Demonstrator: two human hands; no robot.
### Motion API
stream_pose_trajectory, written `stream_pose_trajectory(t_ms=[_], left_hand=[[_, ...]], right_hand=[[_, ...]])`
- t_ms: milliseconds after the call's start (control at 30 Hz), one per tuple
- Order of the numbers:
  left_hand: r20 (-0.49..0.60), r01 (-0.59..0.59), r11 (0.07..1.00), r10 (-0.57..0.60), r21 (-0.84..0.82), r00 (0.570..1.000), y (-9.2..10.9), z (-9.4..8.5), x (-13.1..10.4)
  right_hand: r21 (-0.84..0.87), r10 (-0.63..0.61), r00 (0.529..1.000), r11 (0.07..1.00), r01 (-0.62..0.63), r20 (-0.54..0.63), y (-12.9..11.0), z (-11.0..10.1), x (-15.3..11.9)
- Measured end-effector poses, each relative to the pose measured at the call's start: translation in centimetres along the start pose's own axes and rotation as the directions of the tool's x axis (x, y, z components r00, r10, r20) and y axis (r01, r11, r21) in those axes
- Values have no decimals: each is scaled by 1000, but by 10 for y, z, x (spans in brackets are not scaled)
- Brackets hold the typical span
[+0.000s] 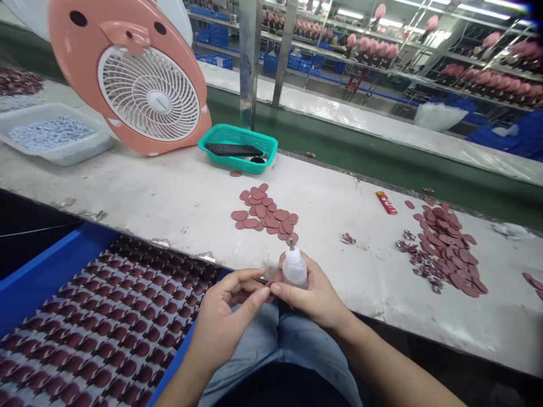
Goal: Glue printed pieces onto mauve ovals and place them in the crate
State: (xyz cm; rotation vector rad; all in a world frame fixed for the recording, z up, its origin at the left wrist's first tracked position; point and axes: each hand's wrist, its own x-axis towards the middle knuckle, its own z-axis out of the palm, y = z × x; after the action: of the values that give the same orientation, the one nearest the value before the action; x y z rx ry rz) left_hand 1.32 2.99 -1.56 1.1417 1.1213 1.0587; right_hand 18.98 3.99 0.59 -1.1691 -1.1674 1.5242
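A small translucent squeeze bottle [295, 271] with a white cap and narrow metal tip stands upright in my right hand [322, 297], whose fingers wrap round it. My left hand [224, 314] is closed in a pinch, its thumb tip meeting my right thumb. Whatever sits between those fingertips is too small and too covered to make out. Just beyond the bottle lies a loose spread of dark red oval pieces [267, 212] on the white bench [331, 198]. Both hands are over my lap at the bench's front edge.
To my left, a blue crate [38, 257] holds rows of dark red pieces. An orange fan [199, 96], a green basket [237, 168] with a black phone-like object, and a white tray [63, 155] stand behind. Rightward lie a red lighter [386, 203] and another oval pile [453, 249].
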Motion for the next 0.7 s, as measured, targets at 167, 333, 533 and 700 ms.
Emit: stream_pose_trajectory(t_ms=[167,333,533,700], left_hand=[[-120,-208,970,193,-128,974,-12,13,-9],[-229,-348,932,319,-103,920,-19,20,-20],[-167,32,860,-135,-510,977,-8,9,-34],[-91,118,777,-219,-618,971,-9,0,-35]], right_hand=[[222,92,988,973,-63,-121,11,18,-7],[318,174,977,940,-127,-125,18,28,-22],[48,203,979,978,-204,28,32,-13,-44],[-444,-62,995,896,23,-73,16,-53,-57]])
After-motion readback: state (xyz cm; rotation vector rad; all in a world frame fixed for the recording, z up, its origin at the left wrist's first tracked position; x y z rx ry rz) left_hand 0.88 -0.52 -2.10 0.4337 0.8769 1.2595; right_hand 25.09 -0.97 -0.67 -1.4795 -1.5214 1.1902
